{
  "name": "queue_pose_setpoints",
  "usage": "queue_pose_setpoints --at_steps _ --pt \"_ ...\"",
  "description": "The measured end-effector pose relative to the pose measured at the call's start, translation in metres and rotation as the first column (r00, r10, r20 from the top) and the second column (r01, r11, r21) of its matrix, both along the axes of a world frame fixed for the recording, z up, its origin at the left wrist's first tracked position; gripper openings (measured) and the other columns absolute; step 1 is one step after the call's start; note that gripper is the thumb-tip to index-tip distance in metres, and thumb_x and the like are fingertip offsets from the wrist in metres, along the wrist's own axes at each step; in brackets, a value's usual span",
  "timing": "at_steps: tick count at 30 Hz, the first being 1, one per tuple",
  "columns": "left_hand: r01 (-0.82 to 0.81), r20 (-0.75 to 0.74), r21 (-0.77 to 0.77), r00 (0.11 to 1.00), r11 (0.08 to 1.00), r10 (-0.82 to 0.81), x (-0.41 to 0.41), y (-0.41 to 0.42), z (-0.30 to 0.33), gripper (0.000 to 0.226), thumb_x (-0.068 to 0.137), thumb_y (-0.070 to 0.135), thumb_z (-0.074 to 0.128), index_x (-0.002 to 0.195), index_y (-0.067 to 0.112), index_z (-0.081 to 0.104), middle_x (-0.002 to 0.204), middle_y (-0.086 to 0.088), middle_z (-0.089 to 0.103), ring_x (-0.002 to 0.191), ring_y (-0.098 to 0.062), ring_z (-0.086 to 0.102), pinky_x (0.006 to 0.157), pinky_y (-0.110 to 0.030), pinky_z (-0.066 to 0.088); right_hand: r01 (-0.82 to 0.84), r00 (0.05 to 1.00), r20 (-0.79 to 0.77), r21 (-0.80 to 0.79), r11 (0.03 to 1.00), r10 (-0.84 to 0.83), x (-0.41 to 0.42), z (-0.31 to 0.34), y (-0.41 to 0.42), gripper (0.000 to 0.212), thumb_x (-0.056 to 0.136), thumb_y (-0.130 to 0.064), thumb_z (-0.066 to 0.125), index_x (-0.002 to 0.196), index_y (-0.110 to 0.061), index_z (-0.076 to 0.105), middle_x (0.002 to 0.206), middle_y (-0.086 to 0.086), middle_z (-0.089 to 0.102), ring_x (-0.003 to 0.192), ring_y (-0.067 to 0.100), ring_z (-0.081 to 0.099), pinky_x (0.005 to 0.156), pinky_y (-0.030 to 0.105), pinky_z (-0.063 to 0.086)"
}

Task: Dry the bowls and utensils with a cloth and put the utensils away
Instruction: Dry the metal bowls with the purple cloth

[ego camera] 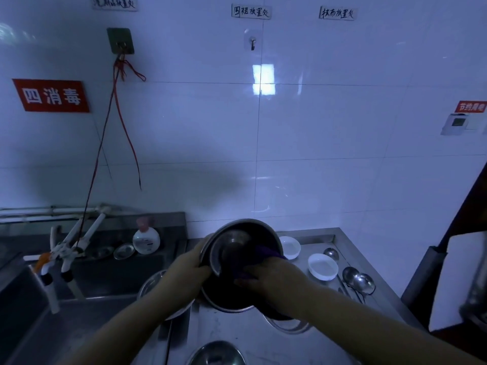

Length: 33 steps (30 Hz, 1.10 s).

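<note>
A dim stainless-steel surface (311,338) runs along a white tiled wall (316,127), with a sink (31,299) at its left edge and two small white dishes (322,266) and metal ladles (358,280) toward its right edge, leaving bare steel near the front. Above the middle, the left hand (189,270) grips the rim of a round steel bowl (237,246) tilted on edge, its opening facing the camera. The right hand (274,277) presses a purple cloth (266,252) into the bowl, fingers seemingly curled on it, though the gloom blurs them.
</note>
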<state>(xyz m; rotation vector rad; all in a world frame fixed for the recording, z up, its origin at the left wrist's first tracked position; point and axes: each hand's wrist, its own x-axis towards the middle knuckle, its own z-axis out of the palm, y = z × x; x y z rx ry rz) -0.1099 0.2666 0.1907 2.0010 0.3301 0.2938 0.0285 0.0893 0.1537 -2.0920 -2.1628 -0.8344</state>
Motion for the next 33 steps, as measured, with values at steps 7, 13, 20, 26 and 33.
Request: queue_pose_setpoints --at_steps 7,13,20,26,33 --pt "0.082 -0.015 -0.038 0.996 0.996 -0.083 0.002 -0.003 0.011 0.066 0.081 0.001 0.053 0.097 0.065 0.055 0.094 0.021 0.071 0.084 0.002 0.066 0.061 -0.010 0.051 0.157 0.986 -0.019 0.418 0.895 -0.165 -0.011 -0.009 0.010 0.027 0.077 -0.012 0.074 0.103 -0.017 0.074 0.102 0.009 0.072 0.088 0.025 0.069 0.077 0.031 0.056" --pt "0.032 -0.064 -0.043 0.997 0.999 -0.034 0.008 -0.011 0.000 0.071 0.078 -0.009 0.043 0.119 0.048 0.051 0.097 -0.010 0.070 0.081 -0.034 0.069 0.063 -0.042 0.059 0.343 0.936 -0.251 0.499 0.796 -0.246 -0.024 0.000 0.029 0.027 0.082 -0.025 0.065 0.107 -0.019 0.073 0.100 0.009 0.071 0.079 0.029 0.067 0.066 0.038 0.057" --pt "-0.060 -0.040 0.012 0.997 0.998 0.061 0.016 -0.004 0.002 0.058 0.077 -0.009 0.048 0.100 0.042 0.062 0.084 0.006 0.073 0.079 -0.009 0.067 0.077 -0.035 0.056 0.306 0.895 -0.398 0.219 0.926 -0.201 -0.044 -0.017 0.031 0.034 0.068 -0.031 0.075 0.102 -0.033 0.072 0.096 -0.009 0.068 0.080 0.015 0.062 0.074 0.023 0.052" --pt "0.036 -0.093 0.062 0.995 0.997 -0.031 0.013 0.000 0.012 0.052 0.070 0.012 0.052 0.104 0.050 0.058 0.097 0.007 0.072 0.094 -0.012 0.065 0.087 -0.038 0.053 0.283 0.952 -0.146 0.075 0.956 -0.270 -0.024 -0.011 0.009 0.035 0.065 -0.018 0.076 0.097 -0.030 0.072 0.087 -0.007 0.067 0.074 0.018 0.062 0.062 0.030 0.052" --pt "0.138 -0.208 0.164 0.973 0.977 -0.103 0.023 0.009 0.024 0.055 0.070 0.005 0.052 0.097 0.052 0.060 0.096 0.005 0.072 0.092 -0.016 0.066 0.087 -0.039 0.053 0.121 0.991 0.022 0.252 0.960 -0.130 -0.009 0.006 0.011 0.019 0.082 -0.009 0.066 0.094 -0.020 0.074 0.089 0.002 0.070 0.073 0.021 0.063 0.064 0.032 0.053"
